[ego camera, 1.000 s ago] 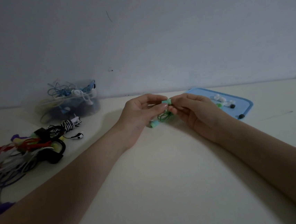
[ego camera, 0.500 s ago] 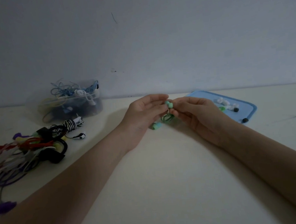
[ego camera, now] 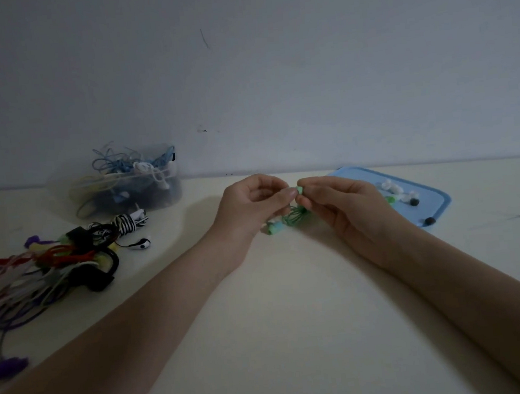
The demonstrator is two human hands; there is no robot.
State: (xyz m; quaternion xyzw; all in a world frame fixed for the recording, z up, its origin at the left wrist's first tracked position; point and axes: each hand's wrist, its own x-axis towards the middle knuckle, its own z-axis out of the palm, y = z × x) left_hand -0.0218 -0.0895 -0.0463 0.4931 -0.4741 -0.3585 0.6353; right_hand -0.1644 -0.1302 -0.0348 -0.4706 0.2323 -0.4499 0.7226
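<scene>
Head view: the left hand [ego camera: 247, 207] and right hand [ego camera: 345, 207] both pinch a mint-green plastic earbud [ego camera: 300, 189], likely pulling off its tip, next bound for the flat blue plastic tray [ego camera: 436, 203] at three o'clock.

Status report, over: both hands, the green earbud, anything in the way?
Hands: left hand and right hand both pinch green earbud. Its cable hangs looped below. Nothing blocking; blue tray just behind right hand.
</scene>
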